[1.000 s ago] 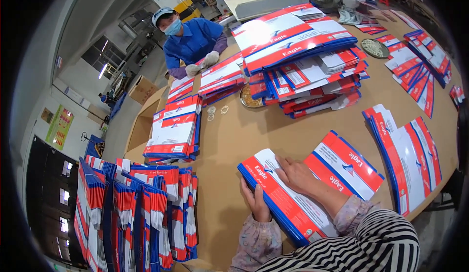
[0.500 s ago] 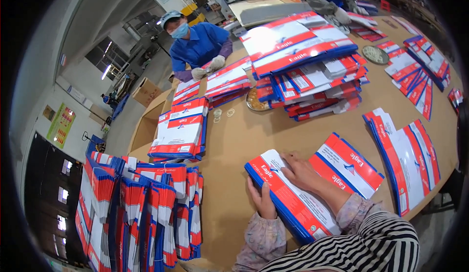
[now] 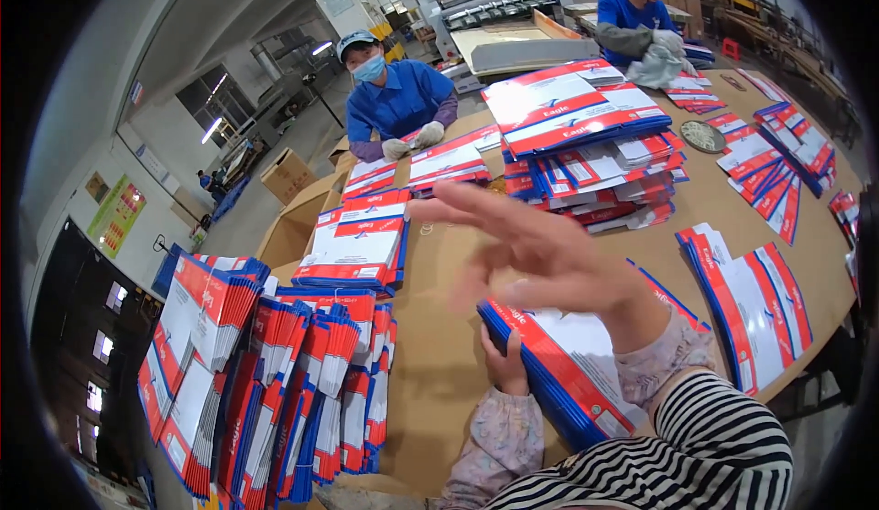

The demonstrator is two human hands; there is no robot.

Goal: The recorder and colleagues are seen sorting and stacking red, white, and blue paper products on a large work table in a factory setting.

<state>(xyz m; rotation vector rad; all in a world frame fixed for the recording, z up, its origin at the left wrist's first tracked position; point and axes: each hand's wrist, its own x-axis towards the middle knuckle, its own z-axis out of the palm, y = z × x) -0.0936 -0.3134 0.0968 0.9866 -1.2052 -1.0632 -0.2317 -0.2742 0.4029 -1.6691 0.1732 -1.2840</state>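
My left hand (image 3: 505,363) grips the left edge of a stack of flat printed cartons (image 3: 577,354), red, white and blue, lying at a slant on the table in front of me. Its fingers are partly hidden at the stack's side. Above the stack's far end, my right hand (image 3: 540,249) is lifted off the cartons, slightly blurred, with fingers spread and nothing seen in them. It covers part of the stack and the table behind. Another flat carton (image 3: 661,292) shows partly behind my right wrist.
Bundled cartons (image 3: 265,373) stand at the left; a lower pile (image 3: 352,244) lies beyond. A tall pile (image 3: 586,135) rises ahead. Fanned cartons (image 3: 751,309) and a round dish (image 3: 703,136) are at the right. Two co-workers in blue, one person (image 3: 398,103) and another person (image 3: 632,29), stand across the brown table (image 3: 430,327).
My right hand has risen off the carton stack and swung left and away from me, its fingers spreading. My left hand stays at the stack's edge. The whole view has shifted slightly.
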